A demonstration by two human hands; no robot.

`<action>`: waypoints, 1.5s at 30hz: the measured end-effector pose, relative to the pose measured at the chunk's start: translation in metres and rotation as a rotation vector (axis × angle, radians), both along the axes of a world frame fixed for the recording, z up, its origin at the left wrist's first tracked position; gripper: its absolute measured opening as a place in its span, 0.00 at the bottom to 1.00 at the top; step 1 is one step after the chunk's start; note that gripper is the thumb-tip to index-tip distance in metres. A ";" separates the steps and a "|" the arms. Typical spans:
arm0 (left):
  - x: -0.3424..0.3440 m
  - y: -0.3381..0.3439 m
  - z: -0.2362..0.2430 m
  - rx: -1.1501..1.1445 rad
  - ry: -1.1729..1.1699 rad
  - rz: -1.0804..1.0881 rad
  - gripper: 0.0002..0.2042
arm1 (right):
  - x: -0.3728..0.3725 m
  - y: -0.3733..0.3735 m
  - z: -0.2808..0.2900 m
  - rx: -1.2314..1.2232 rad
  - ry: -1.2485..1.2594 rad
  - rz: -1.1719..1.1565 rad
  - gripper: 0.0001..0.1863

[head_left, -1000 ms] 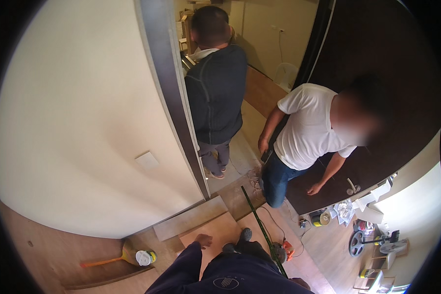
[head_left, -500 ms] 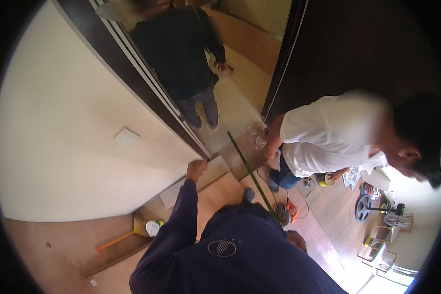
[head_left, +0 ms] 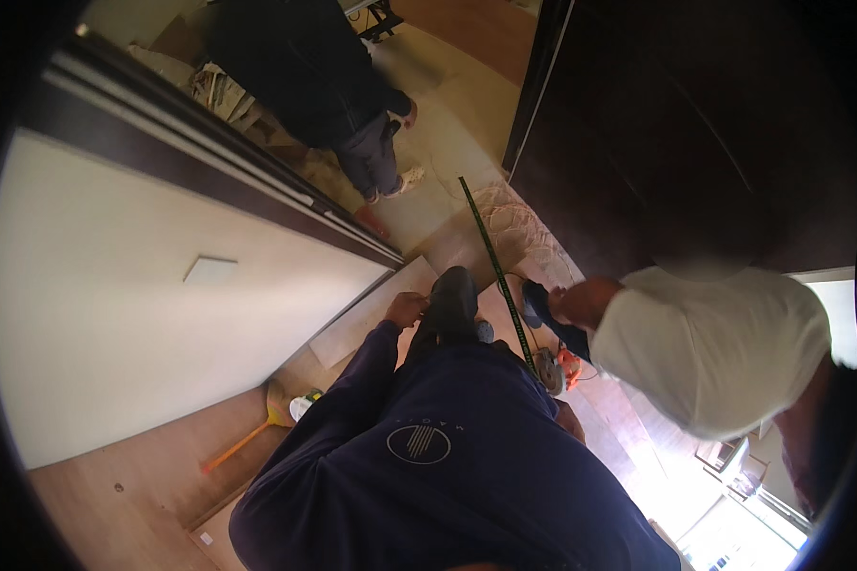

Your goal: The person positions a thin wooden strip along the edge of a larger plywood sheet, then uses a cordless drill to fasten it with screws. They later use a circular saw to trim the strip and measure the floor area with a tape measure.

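My left hand [head_left: 408, 309] is beside my raised dark trouser knee [head_left: 453, 295]. Its fingers look curled in against the cloth, and what they hold, if anything, does not show. Beyond my right side a long thin green-and-black strip [head_left: 497, 262], like a tape measure blade, slants from the doorway floor toward me. Its near end meets a round greyish thing [head_left: 547, 369] with a bright orange part [head_left: 569, 367] beside it. Just nearer than these, my right hand [head_left: 569, 419] shows only in part past my dark shirt. Its fingers are hidden.
On the right a co-worker in a white shirt [head_left: 709, 343] bends over close by. Another person in dark clothes [head_left: 305, 86] stands beyond the doorway. A pale panel [head_left: 181, 324] fills the left. An orange-handled tool [head_left: 238, 445] and a white round thing [head_left: 303, 404] lie on the floor.
My left hand has come in from the air to my knee, which has risen into view. The white-shirted co-worker has shifted nearer, and the doorway person appears farther up. My view has tilted.
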State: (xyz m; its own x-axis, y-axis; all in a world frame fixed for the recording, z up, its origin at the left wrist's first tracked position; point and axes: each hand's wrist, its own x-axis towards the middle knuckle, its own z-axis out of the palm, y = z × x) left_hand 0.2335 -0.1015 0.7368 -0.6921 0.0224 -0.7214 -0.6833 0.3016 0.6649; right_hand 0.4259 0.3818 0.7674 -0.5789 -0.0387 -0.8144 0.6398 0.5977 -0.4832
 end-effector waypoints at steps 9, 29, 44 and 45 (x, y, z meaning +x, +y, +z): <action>-0.172 -0.072 -0.060 -0.040 0.101 -0.093 0.14 | -0.175 -0.058 -0.032 -0.105 0.044 -0.148 0.20; -0.385 -0.234 -0.195 -0.048 -0.264 0.107 0.21 | -0.779 -0.255 -0.079 -0.445 0.133 -0.520 0.17; -0.812 -0.195 -0.207 0.055 -0.113 0.230 0.19 | -1.252 -0.358 -0.143 -0.573 0.277 -0.479 0.14; -0.848 -0.195 -0.200 0.052 -0.006 0.216 0.20 | -1.279 -0.358 -0.139 -0.569 0.271 -0.446 0.14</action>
State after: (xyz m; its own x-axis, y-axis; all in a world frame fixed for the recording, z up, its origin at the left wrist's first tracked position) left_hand -0.6142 -0.2967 0.5368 -0.6804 -0.0888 -0.7274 -0.7325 0.1131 0.6714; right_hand -0.8536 0.0238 0.6286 -0.8145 -0.1251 -0.5665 0.5772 -0.0757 -0.8131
